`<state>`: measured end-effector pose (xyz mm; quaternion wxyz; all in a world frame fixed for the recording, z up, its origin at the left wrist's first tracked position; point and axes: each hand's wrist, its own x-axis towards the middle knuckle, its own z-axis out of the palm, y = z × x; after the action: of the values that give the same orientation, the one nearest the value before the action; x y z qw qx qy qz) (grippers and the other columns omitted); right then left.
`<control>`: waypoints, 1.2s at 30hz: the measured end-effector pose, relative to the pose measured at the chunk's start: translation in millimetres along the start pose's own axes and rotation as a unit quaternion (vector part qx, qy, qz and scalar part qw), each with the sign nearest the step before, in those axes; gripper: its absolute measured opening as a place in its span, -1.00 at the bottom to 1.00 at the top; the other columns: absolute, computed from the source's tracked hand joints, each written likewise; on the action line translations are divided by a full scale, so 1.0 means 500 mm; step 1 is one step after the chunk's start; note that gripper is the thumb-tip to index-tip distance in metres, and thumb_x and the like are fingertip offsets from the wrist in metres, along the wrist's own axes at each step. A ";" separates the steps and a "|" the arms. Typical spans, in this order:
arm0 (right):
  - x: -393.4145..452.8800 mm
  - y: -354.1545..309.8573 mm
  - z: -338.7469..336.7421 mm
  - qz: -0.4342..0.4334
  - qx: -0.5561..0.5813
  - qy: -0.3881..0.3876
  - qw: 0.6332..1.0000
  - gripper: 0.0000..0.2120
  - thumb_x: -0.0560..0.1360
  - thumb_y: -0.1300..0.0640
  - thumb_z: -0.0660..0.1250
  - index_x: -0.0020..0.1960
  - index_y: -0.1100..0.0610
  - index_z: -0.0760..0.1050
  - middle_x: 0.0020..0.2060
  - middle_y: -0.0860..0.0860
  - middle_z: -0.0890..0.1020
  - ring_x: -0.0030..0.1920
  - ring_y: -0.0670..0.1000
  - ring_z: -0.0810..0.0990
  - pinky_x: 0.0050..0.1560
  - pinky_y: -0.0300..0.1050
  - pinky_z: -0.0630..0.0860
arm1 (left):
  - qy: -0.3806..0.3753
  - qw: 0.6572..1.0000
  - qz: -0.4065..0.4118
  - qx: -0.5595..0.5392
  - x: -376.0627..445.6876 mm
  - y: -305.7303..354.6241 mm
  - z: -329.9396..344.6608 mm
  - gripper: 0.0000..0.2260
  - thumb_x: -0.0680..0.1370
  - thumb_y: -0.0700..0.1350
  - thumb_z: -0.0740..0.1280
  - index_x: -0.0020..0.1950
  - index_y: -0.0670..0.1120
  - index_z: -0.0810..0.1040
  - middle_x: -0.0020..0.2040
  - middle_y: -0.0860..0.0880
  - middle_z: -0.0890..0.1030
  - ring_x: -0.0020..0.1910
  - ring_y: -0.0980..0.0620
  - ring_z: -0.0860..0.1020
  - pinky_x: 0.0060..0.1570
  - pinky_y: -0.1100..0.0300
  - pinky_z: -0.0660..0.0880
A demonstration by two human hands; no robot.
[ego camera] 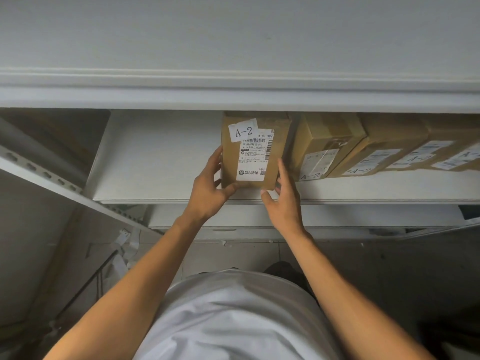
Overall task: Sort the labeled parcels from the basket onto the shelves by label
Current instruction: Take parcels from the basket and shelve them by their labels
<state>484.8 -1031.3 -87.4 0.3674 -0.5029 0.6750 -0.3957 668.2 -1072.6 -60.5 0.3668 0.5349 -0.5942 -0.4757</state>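
Observation:
A brown cardboard parcel [253, 154] with a white "A-2" sticker and a shipping label lies on the white middle shelf [155, 162]. My left hand [209, 187] holds its left edge, thumb under the near corner and fingers up the side. Against the parcel's right near corner my right hand [283, 196] rests, fingers straight along the side and thumb at the front edge. To its right, several more brown parcels [327, 144] marked "A-2" stand in a row on the same shelf.
An upper shelf board [233, 97] overhangs the parcels. A lower shelf [337, 216] shows beneath. The perforated metal upright [44, 175] of the rack runs along the left. The shelf left of the held parcel is bare. A dark wire frame [88, 284] stands at lower left.

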 end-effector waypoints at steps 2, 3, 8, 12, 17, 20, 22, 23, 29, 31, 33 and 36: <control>-0.002 0.001 0.001 -0.002 -0.002 0.002 1.000 -0.14 0.53 0.28 0.39 0.61 -0.16 -0.01 0.55 -0.02 0.29 0.52 0.02 0.32 0.47 0.13 0.36 | 0.003 1.000 -0.007 -0.001 -0.002 0.002 0.002 -0.23 0.44 -0.24 0.47 0.53 0.16 0.21 0.41 0.15 0.44 0.41 0.07 0.40 0.34 0.05 0.46; -0.005 0.002 0.000 -0.003 -0.001 0.000 1.000 -0.14 0.54 0.28 0.39 0.61 -0.16 -0.01 0.56 -0.03 0.28 0.53 0.02 0.30 0.48 0.13 0.35 | 0.003 1.000 -0.009 0.000 -0.004 0.002 0.003 -0.23 0.44 -0.25 0.48 0.53 0.15 0.22 0.42 0.13 0.44 0.41 0.06 0.40 0.34 0.02 0.46; -0.025 0.006 -0.011 -0.009 0.027 -0.007 1.000 -0.14 0.54 0.35 0.37 0.57 -0.21 -0.01 0.57 -0.02 0.26 0.54 0.02 0.28 0.53 0.14 0.27 | -0.003 1.000 -0.019 0.006 -0.020 0.006 0.013 -0.24 0.45 -0.27 0.48 0.51 0.14 0.21 0.42 0.13 0.42 0.42 0.01 0.39 0.34 -0.01 0.44; -0.040 0.013 -0.017 0.001 0.037 -0.005 0.999 -0.14 0.53 0.36 0.37 0.55 -0.24 -0.01 0.56 -0.02 0.26 0.54 0.03 0.26 0.55 0.08 0.22 | -0.012 0.999 -0.030 0.002 -0.028 0.009 0.024 -0.25 0.44 -0.31 0.48 0.47 0.15 0.22 0.34 0.21 0.40 0.40 0.03 0.40 0.32 0.00 0.44; -0.042 0.017 -0.027 0.014 0.040 -0.011 0.999 -0.11 0.53 0.36 0.37 0.55 -0.22 -0.06 0.56 0.01 0.26 0.55 -0.01 0.24 0.57 0.02 0.18 | -0.031 0.999 -0.038 0.001 -0.026 0.013 0.040 -0.21 0.41 -0.35 0.49 0.46 0.13 0.19 0.38 0.17 0.37 0.43 -0.01 0.38 0.30 0.09 0.44; -0.036 0.012 -0.035 0.039 0.026 -0.021 0.999 -0.10 0.53 0.31 0.39 0.61 -0.16 -0.07 0.57 -0.02 0.25 0.56 0.00 0.23 0.56 0.01 0.20 | -0.042 0.998 -0.040 0.000 -0.019 0.012 0.049 -0.22 0.40 -0.36 0.48 0.43 0.14 0.18 0.38 0.17 0.36 0.44 -0.03 0.36 0.30 0.07 0.44; -0.030 0.006 -0.045 0.051 0.013 -0.029 0.998 -0.11 0.54 0.30 0.39 0.62 -0.13 -0.07 0.57 -0.03 0.24 0.55 0.00 0.23 0.54 -0.02 0.21 | -0.055 0.997 -0.047 0.005 -0.018 0.007 0.054 -0.24 0.40 -0.35 0.48 0.42 0.11 0.18 0.43 0.10 0.35 0.45 -0.07 0.36 0.31 0.07 0.43; -0.028 0.003 -0.051 0.052 0.001 -0.037 0.998 -0.12 0.54 0.29 0.39 0.63 -0.12 -0.06 0.57 -0.04 0.24 0.55 0.00 0.23 0.53 -0.07 0.21 | -0.064 0.997 -0.050 0.010 -0.020 0.004 0.057 -0.23 0.40 -0.35 0.48 0.43 0.11 0.17 0.45 0.07 0.34 0.45 -0.08 0.35 0.30 0.09 0.41; -0.023 -0.011 -0.098 0.059 -0.102 -0.090 0.989 -0.18 0.56 0.21 0.39 0.64 -0.05 -0.03 0.59 -0.02 0.19 0.55 0.01 0.23 0.44 -0.16 0.22 | -0.086 0.991 -0.070 0.080 -0.027 -0.005 0.050 -0.16 0.40 -0.30 0.50 0.49 0.18 0.12 0.36 0.18 0.33 0.28 0.07 0.35 0.18 0.15 0.42; -0.026 -0.009 -0.121 0.057 -0.131 -0.090 0.986 -0.22 0.56 0.21 0.38 0.63 0.02 0.02 0.59 -0.01 0.19 0.56 0.01 0.21 0.44 -0.21 0.18 | -0.071 0.983 -0.078 0.150 -0.031 -0.006 0.053 -0.25 0.43 -0.26 0.49 0.50 0.05 0.19 0.38 0.04 0.44 0.26 0.00 0.44 0.16 0.16 0.41; -0.031 -0.004 -0.146 0.043 -0.177 -0.087 0.979 -0.26 0.56 0.21 0.37 0.62 0.07 0.07 0.58 0.03 0.21 0.56 0.03 0.20 0.41 -0.27 0.13 | -0.083 0.967 -0.097 0.222 -0.041 0.005 0.067 -0.35 0.48 -0.19 0.46 0.48 -0.06 0.22 0.37 -0.10 0.50 0.29 -0.12 0.49 0.18 0.12 0.42; -0.040 0.005 -0.188 0.043 -0.251 -0.100 0.962 -0.29 0.58 0.17 0.33 0.63 0.08 0.07 0.59 0.08 0.18 0.56 0.11 0.18 0.52 -0.07 0.17 | -0.105 0.942 -0.123 0.293 -0.051 0.035 0.094 -0.42 0.52 -0.13 0.41 0.46 -0.14 0.22 0.32 -0.16 0.54 0.25 -0.19 0.52 0.19 0.02 0.47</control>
<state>404.3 -996.2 -48.7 0.3119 -0.5863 0.7334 -0.1453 622.8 -1040.0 -55.1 0.0685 0.6347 -0.6720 -0.3754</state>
